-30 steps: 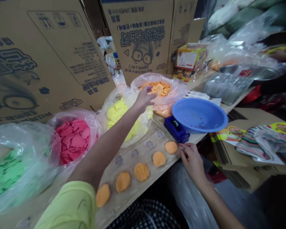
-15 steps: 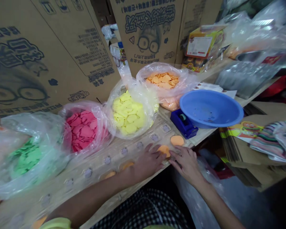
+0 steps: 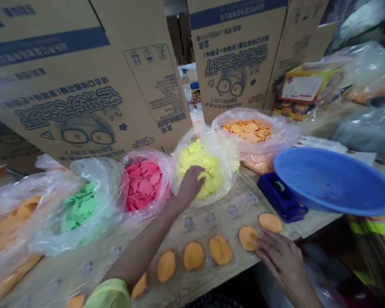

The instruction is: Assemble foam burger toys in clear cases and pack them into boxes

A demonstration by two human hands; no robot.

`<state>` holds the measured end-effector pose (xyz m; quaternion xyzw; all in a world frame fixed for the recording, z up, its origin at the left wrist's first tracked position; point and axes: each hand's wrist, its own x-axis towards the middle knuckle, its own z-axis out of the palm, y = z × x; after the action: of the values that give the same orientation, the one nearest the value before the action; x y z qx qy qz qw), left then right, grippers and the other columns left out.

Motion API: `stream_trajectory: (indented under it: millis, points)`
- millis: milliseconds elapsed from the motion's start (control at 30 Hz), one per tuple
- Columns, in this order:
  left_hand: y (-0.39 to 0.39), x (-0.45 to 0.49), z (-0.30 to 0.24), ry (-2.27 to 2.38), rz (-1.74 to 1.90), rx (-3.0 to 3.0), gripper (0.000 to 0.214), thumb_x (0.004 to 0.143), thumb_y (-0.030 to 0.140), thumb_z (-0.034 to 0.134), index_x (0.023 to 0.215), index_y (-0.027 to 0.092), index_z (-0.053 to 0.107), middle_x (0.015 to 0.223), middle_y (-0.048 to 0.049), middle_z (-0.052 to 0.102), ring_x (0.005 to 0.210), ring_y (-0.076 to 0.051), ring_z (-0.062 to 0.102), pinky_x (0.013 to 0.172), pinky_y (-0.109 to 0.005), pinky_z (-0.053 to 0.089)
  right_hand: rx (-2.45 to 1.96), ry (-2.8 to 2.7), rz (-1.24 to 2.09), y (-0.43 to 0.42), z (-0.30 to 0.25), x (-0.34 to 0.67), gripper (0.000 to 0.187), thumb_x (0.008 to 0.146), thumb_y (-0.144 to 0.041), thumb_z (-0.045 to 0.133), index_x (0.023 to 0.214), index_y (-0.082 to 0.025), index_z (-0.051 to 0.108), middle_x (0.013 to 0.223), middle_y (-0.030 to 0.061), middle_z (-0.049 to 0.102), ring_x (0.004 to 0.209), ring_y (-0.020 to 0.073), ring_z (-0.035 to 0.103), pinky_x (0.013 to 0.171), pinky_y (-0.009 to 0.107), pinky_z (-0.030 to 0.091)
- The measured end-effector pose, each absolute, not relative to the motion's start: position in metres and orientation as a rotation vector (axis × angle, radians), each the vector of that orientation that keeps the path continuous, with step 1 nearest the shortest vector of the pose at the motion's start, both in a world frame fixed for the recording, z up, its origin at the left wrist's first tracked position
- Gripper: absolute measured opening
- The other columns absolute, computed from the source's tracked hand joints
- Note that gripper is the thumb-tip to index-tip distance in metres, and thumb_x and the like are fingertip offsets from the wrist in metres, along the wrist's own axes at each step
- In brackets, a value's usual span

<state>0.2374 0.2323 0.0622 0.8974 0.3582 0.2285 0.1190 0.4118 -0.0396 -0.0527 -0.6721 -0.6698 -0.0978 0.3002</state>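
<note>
Orange clay discs (image 3: 220,250) lying flat in the moulded tray (image 3: 199,214), lower centre, and there's the right hand (image 3: 284,265), fingers spread open on 1 disc; left hand (image 3: 189,186) curled against the yellow clay bag (image 3: 208,171), grip impossible to make out!

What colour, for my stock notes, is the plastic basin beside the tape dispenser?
The plastic basin is mid blue, seen best in the head view.

Single head-worn camera, set above and behind both grips, faces forward and down at close range. Left-hand grip (image 3: 189,186) sits mid-frame, right-hand grip (image 3: 284,265) lower right; the surface (image 3: 317,224) lies beneath them, cardboard cartons (image 3: 237,64) beyond.
</note>
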Motion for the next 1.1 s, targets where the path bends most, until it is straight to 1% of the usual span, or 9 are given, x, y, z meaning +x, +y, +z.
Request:
stream_trajectory:
  millis: [100,200,333,467,567,733,933,1033,1100]
  points:
    - [0.3,0.233,0.062,1.283,0.427,2.588,0.043,0.08,0.03,0.046,0.118,0.009,0.045,0.123,-0.0158,0.047,0.119,-0.022,0.038,0.1,-0.033,0.027,-1.766,-1.755,-0.28,-0.035,-0.05,0.41,0.023,0.082,-0.034,0.051,0.101,-0.024,0.061,0.112,0.0088,0.054,0.101,0.0265,0.049,0.079,0.041,0.039]
    - [0.334,0.235,0.053,1.285,0.256,2.57,0.065,0.077,0.048,0.048,0.127,0.008,0.035,0.131,-0.0189,0.04,0.123,-0.028,0.033,0.099,-0.037,0.026,-1.761,-1.76,-0.295,-0.032,-0.045,0.409,0.023,0.082,-0.036,0.05,0.098,-0.023,0.062,0.109,0.0086,0.057,0.099,0.0274,0.051,0.077,0.042,0.039]
    - [0.338,0.236,0.047,1.256,0.028,2.55,0.088,0.068,0.069,0.04,0.132,0.009,0.029,0.133,-0.0216,0.037,0.122,-0.035,0.034,0.097,-0.045,0.024,-1.759,-1.754,-0.284,-0.033,-0.043,0.408,0.023,0.082,-0.035,0.05,0.097,-0.024,0.063,0.111,0.0088,0.055,0.099,0.0271,0.051,0.077,0.041,0.039]
    - [0.323,0.226,0.049,1.16,-0.117,2.6,0.093,0.063,0.075,0.039,0.133,0.015,0.028,0.133,-0.0176,0.04,0.117,-0.033,0.041,0.093,-0.039,0.031,-1.767,-1.75,-0.258,-0.037,-0.047,0.406,0.023,0.082,-0.036,0.051,0.099,-0.025,0.062,0.115,0.0094,0.052,0.1,0.0268,0.05,0.077,0.042,0.039]
    - [0.309,0.215,0.05,1.113,-0.167,2.672,0.093,0.059,0.072,0.049,0.131,0.016,0.03,0.131,-0.0169,0.041,0.116,-0.032,0.042,0.091,-0.037,0.033,-1.755,-1.743,-0.266,-0.038,-0.049,0.405,0.022,0.082,-0.035,0.052,0.099,-0.024,0.061,0.115,0.0095,0.052,0.1,0.0267,0.049,0.077,0.042,0.039]
    - [0.291,0.206,0.052,1.057,-0.156,2.776,0.077,0.063,0.052,0.062,0.128,0.019,0.035,0.128,-0.0127,0.044,0.116,-0.029,0.039,0.093,-0.038,0.03,-1.742,-1.727,-0.275,-0.033,-0.043,0.405,0.02,0.083,-0.031,0.049,0.095,-0.023,0.063,0.112,0.0096,0.053,0.101,0.0262,0.049,0.079,0.042,0.039]
    - [0.298,0.206,0.054,0.896,-0.185,2.803,0.091,0.06,0.035,0.07,0.136,0.025,0.02,0.122,-0.0099,0.046,0.11,-0.026,0.043,0.088,-0.035,0.034,-1.75,-1.713,-0.318,-0.034,-0.038,0.408,0.022,0.084,-0.031,0.047,0.092,-0.022,0.065,0.109,0.0099,0.056,0.098,0.0258,0.052,0.077,0.041,0.04]
    - [0.304,0.208,0.053,0.774,-0.123,2.771,0.073,0.063,0.03,0.069,0.129,0.026,0.037,0.109,-0.0072,0.05,0.102,-0.024,0.047,0.084,-0.031,0.036,-1.744,-1.725,-0.35,-0.035,-0.038,0.41,0.022,0.083,-0.032,0.048,0.091,-0.023,0.066,0.107,0.0093,0.057,0.095,0.0253,0.053,0.074,0.039,0.041]
    - [0.305,0.209,0.052,0.767,-0.002,2.662,0.057,0.059,0.027,0.071,0.113,0.025,0.054,0.098,-0.0051,0.053,0.098,-0.023,0.048,0.084,-0.031,0.036,-1.732,-1.752,-0.358,-0.035,-0.038,0.411,0.021,0.082,-0.032,0.05,0.092,-0.023,0.065,0.107,0.009,0.057,0.095,0.0253,0.053,0.073,0.039,0.041]
